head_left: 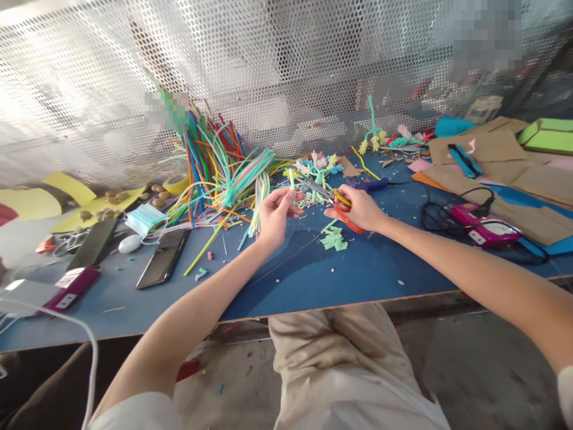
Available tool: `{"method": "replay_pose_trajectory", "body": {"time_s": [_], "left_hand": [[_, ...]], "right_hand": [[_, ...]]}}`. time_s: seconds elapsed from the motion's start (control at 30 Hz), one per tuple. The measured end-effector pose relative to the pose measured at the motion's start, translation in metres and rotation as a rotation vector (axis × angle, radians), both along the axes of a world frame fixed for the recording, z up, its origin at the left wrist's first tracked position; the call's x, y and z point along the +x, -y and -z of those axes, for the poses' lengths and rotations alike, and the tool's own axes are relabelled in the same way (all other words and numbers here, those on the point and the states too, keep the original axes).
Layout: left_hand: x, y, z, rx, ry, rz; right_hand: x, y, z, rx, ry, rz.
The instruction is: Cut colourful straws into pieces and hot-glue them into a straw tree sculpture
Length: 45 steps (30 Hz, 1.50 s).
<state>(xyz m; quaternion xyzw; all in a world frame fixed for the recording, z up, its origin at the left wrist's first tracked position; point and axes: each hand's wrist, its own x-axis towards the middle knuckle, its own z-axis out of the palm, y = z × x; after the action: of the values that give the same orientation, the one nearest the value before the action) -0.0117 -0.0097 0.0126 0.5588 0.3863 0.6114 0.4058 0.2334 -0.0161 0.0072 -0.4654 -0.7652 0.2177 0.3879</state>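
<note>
My left hand pinches a short pale green straw piece, held upright above the blue table. My right hand grips scissors with orange and yellow handles, their blades pointing left toward the straw piece. A small heap of cut green straw bits lies on the table just below my right hand. Behind the hands sits a pastel straw flower cluster.
A big bundle of coloured straws leans against the perforated metal screen. Two dark phones, a face mask and a tape roll lie left. Cardboard sheets, a magenta device with black cable lie right.
</note>
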Motion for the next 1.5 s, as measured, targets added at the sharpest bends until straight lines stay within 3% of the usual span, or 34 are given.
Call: {"method": "replay_pose_trajectory", "body": {"time_s": [0.3, 0.63, 0.97, 1.2, 1.5], "left_hand": [[0.0, 0.006, -0.001, 0.028, -0.082, 0.046], [0.001, 0.013, -0.007, 0.043, -0.164, 0.146], [0.002, 0.018, -0.012, 0.028, -0.189, 0.19], [0.003, 0.019, -0.014, 0.037, -0.219, 0.183], [0.004, 0.022, -0.017, 0.048, -0.23, 0.179]], "right_hand": [[0.0, 0.001, 0.0, -0.06, 0.105, -0.08], [0.005, -0.004, 0.007, -0.243, 0.006, -0.387], [0.0, 0.001, 0.006, -0.309, -0.166, -0.416], [0.007, -0.006, 0.012, -0.287, -0.126, -0.414], [0.007, -0.003, 0.005, -0.245, -0.009, -0.386]]}}
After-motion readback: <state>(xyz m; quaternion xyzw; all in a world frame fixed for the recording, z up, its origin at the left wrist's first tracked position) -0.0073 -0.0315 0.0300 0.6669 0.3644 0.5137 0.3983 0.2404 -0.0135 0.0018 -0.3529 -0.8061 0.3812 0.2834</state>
